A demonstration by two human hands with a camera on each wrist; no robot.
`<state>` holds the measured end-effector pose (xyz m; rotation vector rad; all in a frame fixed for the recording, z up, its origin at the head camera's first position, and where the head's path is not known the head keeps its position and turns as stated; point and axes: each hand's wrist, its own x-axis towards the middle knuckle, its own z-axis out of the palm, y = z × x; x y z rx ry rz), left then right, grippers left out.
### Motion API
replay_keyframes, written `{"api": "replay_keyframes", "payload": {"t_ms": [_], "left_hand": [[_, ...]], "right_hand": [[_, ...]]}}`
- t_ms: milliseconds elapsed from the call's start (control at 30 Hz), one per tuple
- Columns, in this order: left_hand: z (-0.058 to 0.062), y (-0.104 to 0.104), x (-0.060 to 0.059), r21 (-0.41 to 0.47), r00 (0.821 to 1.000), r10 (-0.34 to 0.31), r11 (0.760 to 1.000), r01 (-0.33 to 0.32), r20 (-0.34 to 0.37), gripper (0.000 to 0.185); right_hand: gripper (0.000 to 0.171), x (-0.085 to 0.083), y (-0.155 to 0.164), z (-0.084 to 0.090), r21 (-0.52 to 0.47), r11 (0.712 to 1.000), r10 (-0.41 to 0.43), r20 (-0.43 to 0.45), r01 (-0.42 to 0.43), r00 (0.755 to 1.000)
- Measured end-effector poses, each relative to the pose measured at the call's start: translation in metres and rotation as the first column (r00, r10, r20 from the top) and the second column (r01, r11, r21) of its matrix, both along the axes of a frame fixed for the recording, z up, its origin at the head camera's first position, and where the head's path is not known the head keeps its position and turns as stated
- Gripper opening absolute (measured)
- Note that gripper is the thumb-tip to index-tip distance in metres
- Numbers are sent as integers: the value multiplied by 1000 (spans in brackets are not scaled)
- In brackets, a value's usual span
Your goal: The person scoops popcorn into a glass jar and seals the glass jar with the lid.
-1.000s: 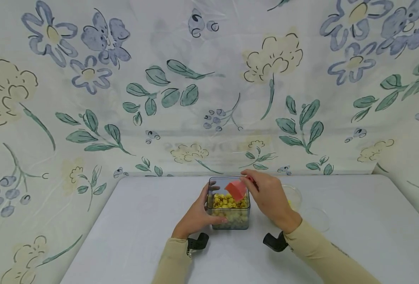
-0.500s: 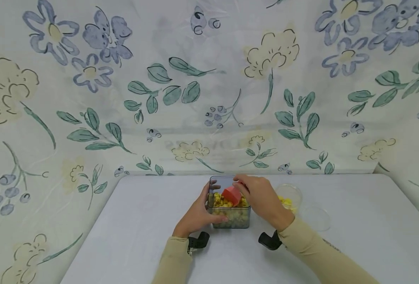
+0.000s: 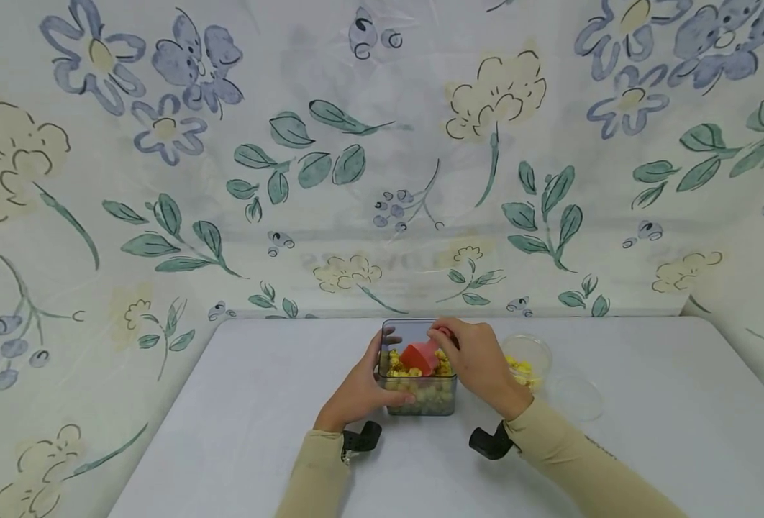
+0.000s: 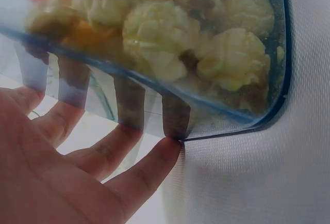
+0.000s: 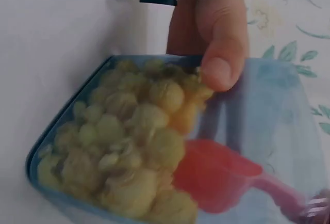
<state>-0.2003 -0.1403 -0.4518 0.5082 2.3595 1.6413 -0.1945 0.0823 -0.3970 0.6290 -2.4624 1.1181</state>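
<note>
A clear, blue-tinted square container (image 3: 414, 332) stands near the middle of the table, partly filled with yellow popcorn (image 3: 397, 365). My left hand (image 3: 355, 397) grips it from the left, thumb across the front wall and fingers along the far side. Inside the container, a red scoop (image 3: 419, 357) is down among the popcorn. My right hand (image 3: 485, 365) pinches the scoop's handle at the right rim. Through the wall in the right wrist view, the scoop's cup (image 5: 211, 175) lies against the popcorn pile. The left wrist view shows my fingers (image 4: 147, 180) at the container's wall.
Behind my right hand stands a round clear tub (image 3: 532, 347) with yellow pieces in it. A clear round lid (image 3: 579, 399) lies flat to its right. A flowered cloth (image 3: 382, 158) hangs behind the white table (image 3: 239, 432).
My right hand has lowered the scoop a little leftward, from above the popcorn down into it. The round tub shows more now. My left hand keeps its grip on the container.
</note>
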Motion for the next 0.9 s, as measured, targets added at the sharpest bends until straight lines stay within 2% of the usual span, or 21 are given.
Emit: {"api": "replay_keyframes", "payload": {"t_ms": [233,467,733,900], "left_hand": [[-14,-4,-9,15,999,-25,1000,25,-24,111],[-13,-4,-8,-9,1000,-15,1000,14,-27,111],[-13,-4,-10,10,1000,-28,1000,28,-3,114],[-11,-4,-10,7,1000,-25,1000,25,1,114]], "right_hand": [[9,4,-4,1,-54,999,1,56,2,998],[11,1,-11,-2,-58,996,-58,47,60,997],[14,2,-2,7,-92,992,-64,184,82,981],[13,0,-3,6,-39,998,-42,183,50,982]]}}
